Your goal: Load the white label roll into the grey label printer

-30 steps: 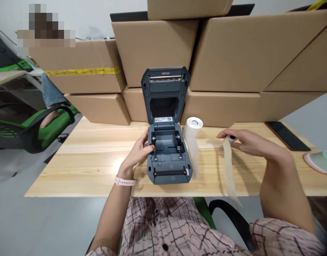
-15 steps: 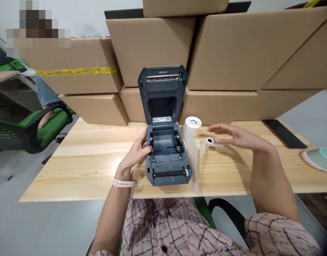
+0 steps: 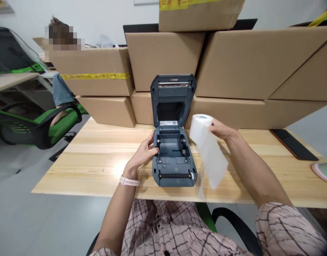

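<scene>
A dark grey label printer (image 3: 174,166) rests on the table with its lid (image 3: 173,94) raised, showing the bare bay and a black roller. My left hand (image 3: 143,153) grips the printer's left side, thumb over the inner edge. To the right of the printer, my right hand (image 3: 221,128) is closed on a large white label roll (image 3: 199,126), whose loose strip hangs down toward the table's front. Behind that strip shows part of a thinner pale strip (image 3: 200,186); the small roll it belongs to is hidden.
Cardboard boxes (image 3: 163,60) are stacked along the back of the wooden table (image 3: 99,160). A dark phone (image 3: 294,144) lies at the far right, near a pink-rimmed round object (image 3: 323,172). Another person sits behind the boxes on the left, by a green chair (image 3: 51,122).
My right hand has moved left and back, from near the small roll to the large label roll, and taken hold of it. Its strip now swings right. My left hand stays on the printer.
</scene>
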Motion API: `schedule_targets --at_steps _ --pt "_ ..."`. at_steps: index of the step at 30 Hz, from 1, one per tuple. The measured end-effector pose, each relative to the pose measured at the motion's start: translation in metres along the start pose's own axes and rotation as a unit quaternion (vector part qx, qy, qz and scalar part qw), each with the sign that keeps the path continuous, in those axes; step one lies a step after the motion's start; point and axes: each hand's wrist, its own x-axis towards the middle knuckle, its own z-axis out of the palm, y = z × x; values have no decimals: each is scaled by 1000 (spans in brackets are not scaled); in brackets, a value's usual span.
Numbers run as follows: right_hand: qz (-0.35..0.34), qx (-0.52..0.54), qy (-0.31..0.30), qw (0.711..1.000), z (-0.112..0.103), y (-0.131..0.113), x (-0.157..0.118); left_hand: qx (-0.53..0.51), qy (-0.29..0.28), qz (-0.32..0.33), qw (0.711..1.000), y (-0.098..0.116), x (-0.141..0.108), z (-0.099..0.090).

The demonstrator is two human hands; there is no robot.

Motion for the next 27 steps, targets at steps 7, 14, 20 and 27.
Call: schedule_targets --at_steps 7,14,20,27 --pt "-91 -271 -83 955 67 -82 -3 -5 -6 -2 1000 -6 2 -3" --pt "-65 -547 -194 812 126 -79 21 -27 -14 -16 999 -16 2 -6" --pt "-39 -541 -216 812 129 -62 27 -28 -24 -15 999 -17 2 -8" --pt "-201 -471 -150 846 134 -69 -59 -53 -29 22 998 -20 2 -3"
